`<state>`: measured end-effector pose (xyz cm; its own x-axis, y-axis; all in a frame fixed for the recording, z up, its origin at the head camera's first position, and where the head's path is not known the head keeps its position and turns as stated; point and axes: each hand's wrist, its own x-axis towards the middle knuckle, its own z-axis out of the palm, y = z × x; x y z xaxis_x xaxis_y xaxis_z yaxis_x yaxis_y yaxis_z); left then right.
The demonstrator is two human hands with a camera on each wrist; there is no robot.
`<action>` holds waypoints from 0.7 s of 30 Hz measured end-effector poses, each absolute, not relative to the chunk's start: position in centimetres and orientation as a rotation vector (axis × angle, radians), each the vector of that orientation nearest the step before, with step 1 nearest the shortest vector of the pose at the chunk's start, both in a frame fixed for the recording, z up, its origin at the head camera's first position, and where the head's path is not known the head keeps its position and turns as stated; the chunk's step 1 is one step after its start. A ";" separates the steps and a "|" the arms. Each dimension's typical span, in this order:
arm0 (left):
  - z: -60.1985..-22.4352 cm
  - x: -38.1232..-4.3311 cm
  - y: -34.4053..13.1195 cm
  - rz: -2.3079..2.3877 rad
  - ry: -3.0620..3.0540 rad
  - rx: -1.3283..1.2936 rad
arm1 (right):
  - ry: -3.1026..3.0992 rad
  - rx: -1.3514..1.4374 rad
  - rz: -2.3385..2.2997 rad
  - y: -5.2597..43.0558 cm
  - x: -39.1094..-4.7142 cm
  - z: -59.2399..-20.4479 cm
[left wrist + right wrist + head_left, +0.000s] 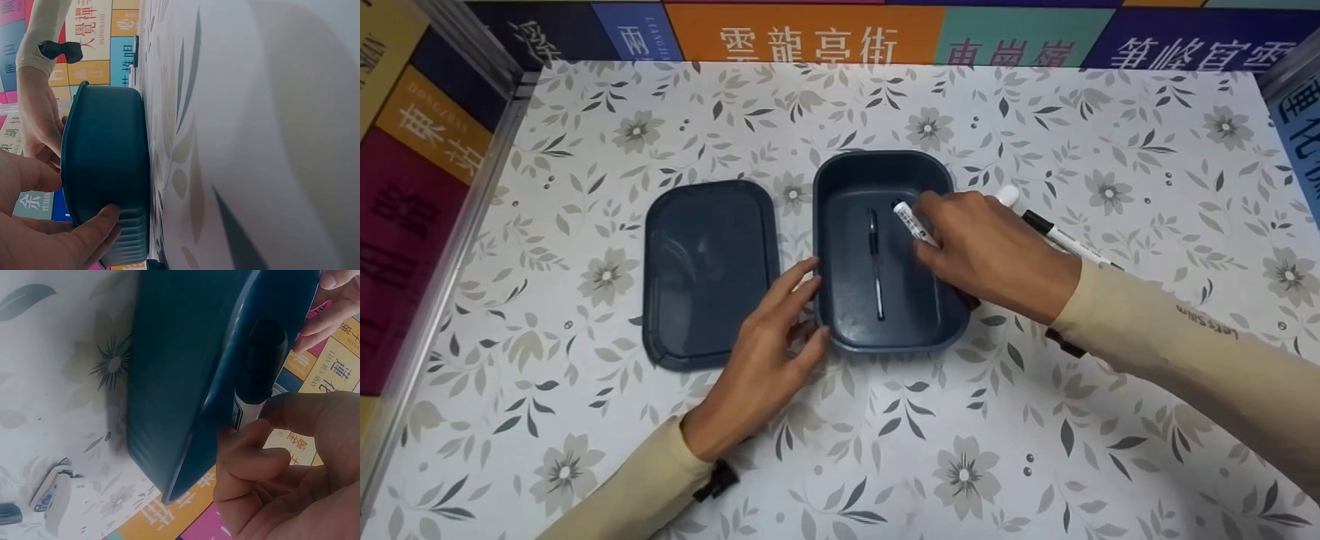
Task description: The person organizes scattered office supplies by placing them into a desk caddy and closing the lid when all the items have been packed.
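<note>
A dark blue rectangular box (832,330) stands uncovered on the table, with a slim black-and-clear pen (876,262) lying lengthwise on its floor. Over the box's right side, my right hand (990,244) pinches a white marker (911,221) with a black cap (261,360) between thumb and fingers. My left hand (769,352) rests its fingers and thumb against the box's left outer wall, as the left wrist view (95,230) also shows. Left of the box, its matching flat lid (709,270) lies on the table, one edge close to my left hand.
Another black-capped white marker (1069,240) lies right of the box, partly behind my right arm. Near it is a white plastic item (64,503), mostly covered by my hand in the head view. Printed panels (810,34) border the flower-patterned tabletop (960,420).
</note>
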<state>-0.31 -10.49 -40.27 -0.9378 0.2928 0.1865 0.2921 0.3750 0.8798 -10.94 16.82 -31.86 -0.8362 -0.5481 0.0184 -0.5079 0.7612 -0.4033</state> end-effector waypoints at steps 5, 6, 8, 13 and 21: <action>-40.4 -0.3 -10.5 1.652 2.614 0.557 | 2.845 -0.860 -0.608 16.3 -11.1 -31.8; -40.4 -0.3 -10.5 1.649 2.617 0.557 | 2.842 -0.861 -0.606 16.2 -11.2 -31.8; -40.4 -0.3 -10.6 1.647 2.616 0.554 | 2.840 -0.862 -0.597 16.0 -11.3 -31.8; -40.3 -0.3 -10.5 1.667 2.599 0.550 | 2.829 -0.864 -0.574 15.3 -11.6 -31.8; -40.4 -0.4 -10.5 1.679 2.602 0.570 | 2.828 -0.844 -0.552 14.4 -12.5 -31.4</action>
<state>-0.37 -10.52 -40.39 -0.9344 0.2952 0.1991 0.3031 0.3660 0.8798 -12.46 14.42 -31.36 -0.8330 -0.5525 -0.0282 -0.5014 0.7756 -0.3835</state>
